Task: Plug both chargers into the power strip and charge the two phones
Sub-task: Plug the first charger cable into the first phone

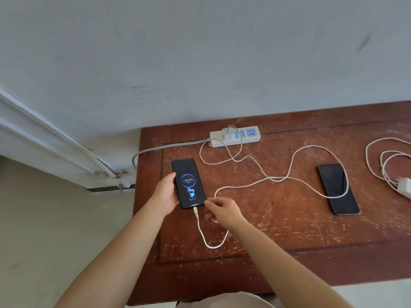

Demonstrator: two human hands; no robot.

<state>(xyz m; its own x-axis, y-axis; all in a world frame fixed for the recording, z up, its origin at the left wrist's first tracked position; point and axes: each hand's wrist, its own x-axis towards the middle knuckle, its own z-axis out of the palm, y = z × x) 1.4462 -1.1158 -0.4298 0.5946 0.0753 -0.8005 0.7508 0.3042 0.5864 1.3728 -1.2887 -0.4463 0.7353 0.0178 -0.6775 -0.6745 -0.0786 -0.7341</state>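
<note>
The left hand (pixel 165 194) grasps the lit black smartphone (pixel 188 183) by its left long edge, thumb on the bezel. That phone lies in front of and left of the white power strip with blue sockets (pixel 235 136), long axis running roughly toward the strip. Its screen reads "43.90%" inside a blue ring; smaller text beneath is too small to read. The white braided cable (pixel 201 230) is seated in its near end. The right hand (pixel 223 211) sits just beside that corner, fingers loosely pinched; whether they touch the phone or the cable cannot be told. On the strip, one white charger cube (pixel 228 134) occupies the left socket; the blue sockets beside it stand free and a red lamp glows at the right end.

Right of the strip, the dark unlit smartphone (pixel 338 188) lies with a cable loop across it. Farther right, at the worn brown wooden table (pixel 278 230) edge, the second white charger with coiled cable (pixel 403 188) lies unplugged. The right hand is nearer it; one phone appears done.
</note>
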